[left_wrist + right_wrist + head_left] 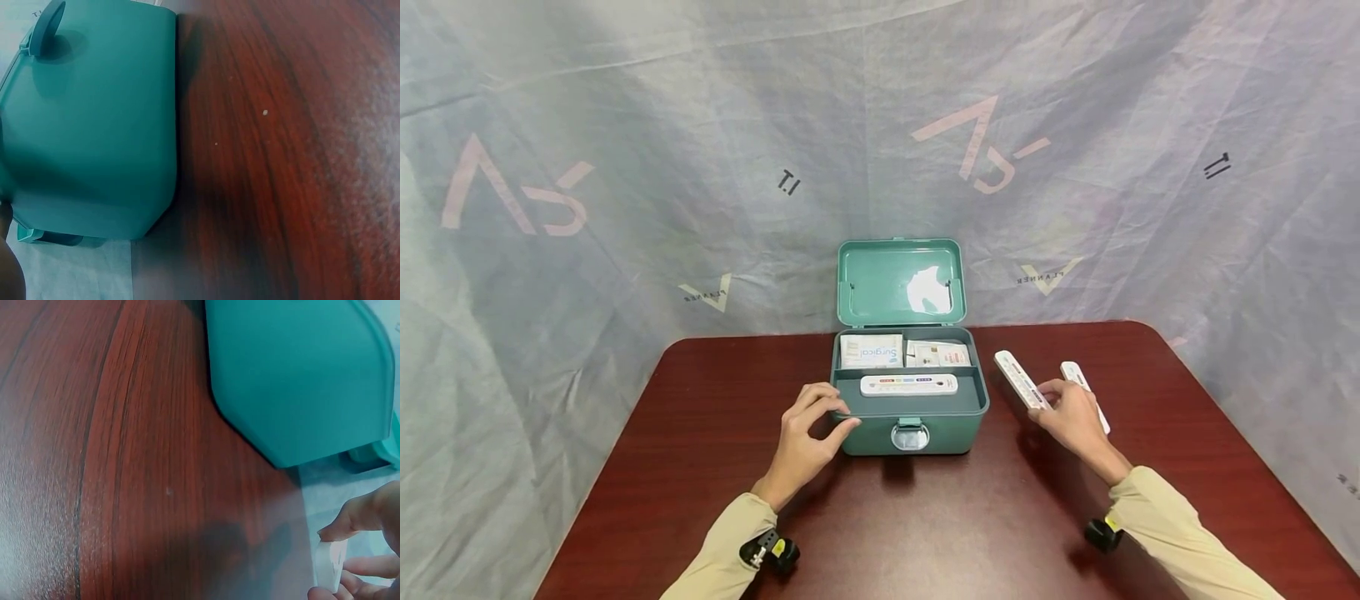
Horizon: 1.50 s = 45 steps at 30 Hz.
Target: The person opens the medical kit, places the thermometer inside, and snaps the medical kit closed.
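Right of the green plastic box [955, 434], the right hand [1073, 417] pinches a slim white printed case [1019, 380] near its closer end, the thumb set against the fingers. The left hand [803, 437] is at the box's front left corner, thumb and fingers curved with a small gap between them; whether they grip the rim, I cannot tell.

Held near 1 end, the long case could tip, so a firm pinch on its long edges and a level wrist would likely serve best. Light pressure from the left hand at the corner could keep the box from sliding.

A 2nd case [1072, 373] lies farther right of the box, partly hidden by the right hand. A 3rd case [908, 385] lies crosswise inside the box, in front of the divider [905, 369], with 2 flat white packets behind it: the left packet [871, 351] reads "Surgical", the right packet [937, 354] looks crinkled. The cases look stiff, with rounded ends. The box's open lid [880, 283] is glossy; the reddish-brown table [887, 525] under the box shows streaky wood grain.
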Motion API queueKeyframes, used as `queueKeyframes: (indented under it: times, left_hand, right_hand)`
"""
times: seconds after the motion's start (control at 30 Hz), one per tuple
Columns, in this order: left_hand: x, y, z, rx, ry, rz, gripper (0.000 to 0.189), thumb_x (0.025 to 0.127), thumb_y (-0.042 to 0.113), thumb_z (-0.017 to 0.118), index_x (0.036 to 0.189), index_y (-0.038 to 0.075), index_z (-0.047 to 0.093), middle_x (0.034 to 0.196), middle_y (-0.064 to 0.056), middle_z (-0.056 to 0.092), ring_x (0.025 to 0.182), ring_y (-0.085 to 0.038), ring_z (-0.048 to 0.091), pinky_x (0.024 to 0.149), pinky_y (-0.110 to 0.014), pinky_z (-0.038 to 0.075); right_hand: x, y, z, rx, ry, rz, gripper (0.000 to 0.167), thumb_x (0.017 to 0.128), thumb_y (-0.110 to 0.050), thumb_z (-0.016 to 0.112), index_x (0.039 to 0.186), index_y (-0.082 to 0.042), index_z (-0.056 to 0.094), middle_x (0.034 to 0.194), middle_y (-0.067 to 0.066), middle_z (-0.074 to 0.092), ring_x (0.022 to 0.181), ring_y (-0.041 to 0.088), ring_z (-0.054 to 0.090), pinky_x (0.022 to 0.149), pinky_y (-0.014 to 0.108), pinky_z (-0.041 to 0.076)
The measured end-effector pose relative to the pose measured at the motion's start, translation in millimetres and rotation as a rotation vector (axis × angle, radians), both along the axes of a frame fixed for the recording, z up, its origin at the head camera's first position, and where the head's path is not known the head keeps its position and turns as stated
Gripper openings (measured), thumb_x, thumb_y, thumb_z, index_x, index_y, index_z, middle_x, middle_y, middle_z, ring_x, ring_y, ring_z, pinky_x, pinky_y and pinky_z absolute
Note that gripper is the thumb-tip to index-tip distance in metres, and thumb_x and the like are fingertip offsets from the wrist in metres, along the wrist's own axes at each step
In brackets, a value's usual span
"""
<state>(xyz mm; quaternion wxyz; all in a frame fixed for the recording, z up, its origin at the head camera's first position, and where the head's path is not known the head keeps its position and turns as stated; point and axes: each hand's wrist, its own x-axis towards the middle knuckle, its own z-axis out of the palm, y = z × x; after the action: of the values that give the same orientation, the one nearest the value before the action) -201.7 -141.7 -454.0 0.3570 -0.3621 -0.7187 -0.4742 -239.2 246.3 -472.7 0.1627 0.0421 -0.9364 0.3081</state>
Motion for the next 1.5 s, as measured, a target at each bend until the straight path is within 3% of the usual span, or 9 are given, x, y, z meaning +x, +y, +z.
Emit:
queueKeyframes:
  times: [0.3, 0.9, 1.5]
  left_hand:
    - [-0.8, 1.3, 5.2, -0.003, 0.004, 0.010, 0.028, 0.062, -0.012, 0.080, 0.081, -0.001, 0.064, 0.090, -0.019, 0.058, 0.090, -0.037, 0.053, 0.084, -0.035, 0.045]
    - [0.4, -1.1, 2.7, -0.010, 0.006, 0.021, 0.028, 0.061, -0.011, 0.080, 0.081, 0.000, 0.064, 0.090, -0.019, 0.058, 0.091, -0.034, 0.053, 0.085, -0.035, 0.044]
    - [-0.7, -0.8, 0.2, -0.015, 0.000, 0.015, 0.028, 0.062, -0.011, 0.080, 0.082, 0.001, 0.064, 0.091, -0.018, 0.058, 0.091, -0.034, 0.053, 0.085, -0.033, 0.044]
  right_hand:
    - [6.4, -6, 14.7, -0.003, 0.015, 0.008, 0.035, 0.064, -0.006, 0.077, 0.097, 0.004, 0.068, 0.077, 0.010, 0.066, 0.068, 0.023, 0.056, 0.058, 0.031, 0.041]
    - [14.7, -12, 38.6, -0.002, 0.028, 0.045, 0.035, 0.064, -0.004, 0.079, 0.097, 0.001, 0.069, 0.076, 0.007, 0.064, 0.068, 0.022, 0.052, 0.056, 0.028, 0.037]
    - [15.3, -18, 47.9, 0.009, 0.063, 0.071, 0.033, 0.064, -0.004, 0.077, 0.096, 0.000, 0.070, 0.078, 0.007, 0.061, 0.069, 0.020, 0.050, 0.058, 0.028, 0.037]
